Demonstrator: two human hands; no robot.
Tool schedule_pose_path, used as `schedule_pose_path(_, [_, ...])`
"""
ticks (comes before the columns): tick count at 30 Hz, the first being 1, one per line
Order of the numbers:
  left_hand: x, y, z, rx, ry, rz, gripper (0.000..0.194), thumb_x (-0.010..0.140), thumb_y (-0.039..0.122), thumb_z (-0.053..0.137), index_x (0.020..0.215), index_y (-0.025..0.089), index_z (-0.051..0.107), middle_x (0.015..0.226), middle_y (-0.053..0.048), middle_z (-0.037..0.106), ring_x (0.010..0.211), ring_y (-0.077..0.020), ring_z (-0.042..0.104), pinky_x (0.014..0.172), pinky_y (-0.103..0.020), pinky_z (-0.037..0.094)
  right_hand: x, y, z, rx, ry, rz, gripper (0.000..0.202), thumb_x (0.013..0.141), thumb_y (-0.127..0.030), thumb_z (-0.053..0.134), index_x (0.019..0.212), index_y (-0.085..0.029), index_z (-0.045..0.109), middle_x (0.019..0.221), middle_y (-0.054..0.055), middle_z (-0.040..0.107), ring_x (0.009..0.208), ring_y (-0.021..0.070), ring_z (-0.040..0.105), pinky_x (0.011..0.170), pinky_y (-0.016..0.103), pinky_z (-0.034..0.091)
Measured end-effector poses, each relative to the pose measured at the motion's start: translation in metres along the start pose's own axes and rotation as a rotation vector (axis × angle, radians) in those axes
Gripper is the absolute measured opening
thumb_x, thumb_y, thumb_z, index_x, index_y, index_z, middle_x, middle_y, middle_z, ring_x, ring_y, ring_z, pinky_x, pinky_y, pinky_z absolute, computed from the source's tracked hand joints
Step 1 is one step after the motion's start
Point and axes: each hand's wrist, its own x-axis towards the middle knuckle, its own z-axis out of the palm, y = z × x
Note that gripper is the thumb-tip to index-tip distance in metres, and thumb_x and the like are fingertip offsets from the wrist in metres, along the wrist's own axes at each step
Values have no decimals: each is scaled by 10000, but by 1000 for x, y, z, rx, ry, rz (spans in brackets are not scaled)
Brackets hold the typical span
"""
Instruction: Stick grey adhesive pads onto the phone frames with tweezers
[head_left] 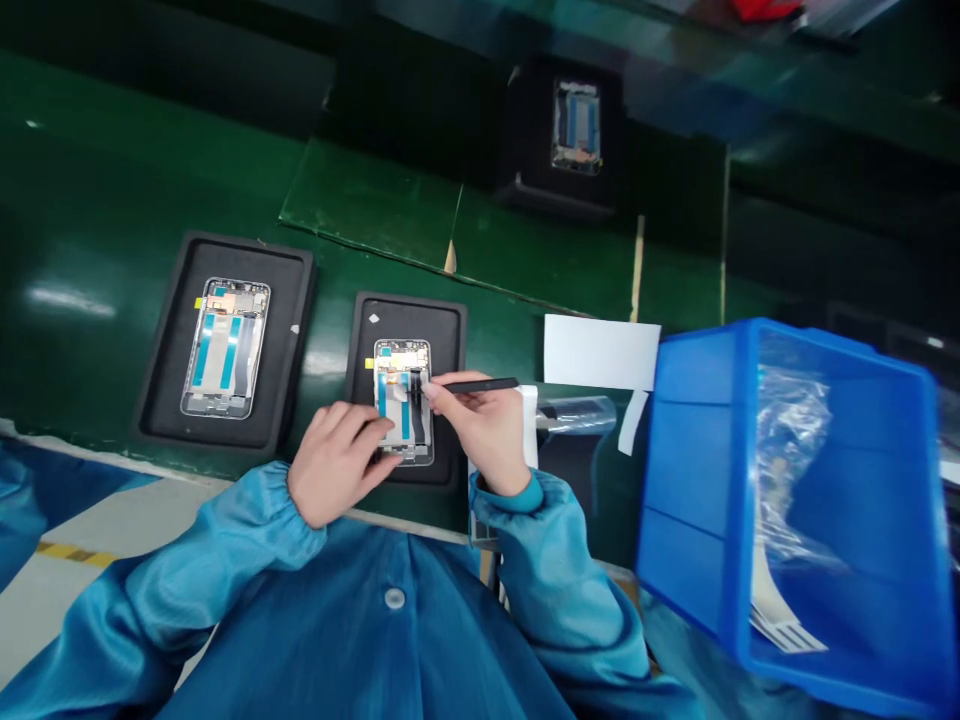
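Note:
An open phone body [405, 440], with a silver frame, blue strips and a dark flex cable, lies in a black tray [446, 325] in front of me. My left hand [337, 460] rests at its lower left edge, thumb and index finger apart and touching the phone. Between the thumb and fingers of my right hand [484, 425] are slim black tweezers [484, 385]. Their tip points left, over the upper middle of the phone near the dark cable; whether it touches anything cannot be made out.
Another open phone [225, 350] lies in a black tray [292, 330] to the left. A third phone [576, 125] sits on a dark tray at the back. White paper [600, 350] and a clear plastic sleeve [577, 415] lie right, beside a blue bin [694, 480] holding plastic bags [787, 450].

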Motion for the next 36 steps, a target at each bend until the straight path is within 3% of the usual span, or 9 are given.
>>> schedule_pose_path(3, [5, -8, 2, 50, 103, -145, 332, 951, 385, 569, 1176, 153, 646, 1095, -119, 639, 956, -259, 537, 775, -380, 421, 12, 3, 5, -59, -27, -23, 210, 761, -370, 811, 823, -180, 749, 744, 43, 762, 629, 181, 711, 587, 282, 583])
schedule_pose_path(7, [11, -11, 11, 100, 142, -224, 410, 951, 393, 553, 1262, 132, 611, 1145, -142, 606, 958, -268, 527, 793, -385, 424, 19, 10, 6, -121, -50, -49, 200, 770, -370, 804, 833, -187, 752, 779, 47, 771, 642, 189, 718, 574, 285, 579])
schedule_pose_path(14, [12, -11, 23, 122, 158, -233, 444, 939, 385, 555, 1291, 116, 592, 1151, -163, 580, 964, -275, 519, 791, -382, 416, 18, 8, 7, -111, -42, -47, 174, 771, -345, 811, 831, -191, 755, 798, 43, 775, 657, 184, 725, 603, 282, 594])
schedule_pose_path(36, [14, -11, 21, 151, 165, -212, 437, 929, 375, 557, 1269, 105, 605, 1118, -164, 582, 946, -276, 516, 779, -380, 410, 16, 12, 7, -176, -38, -98, 130, 795, -332, 797, 842, -215, 766, 832, 36, 780, 703, 189, 737, 656, 296, 624])
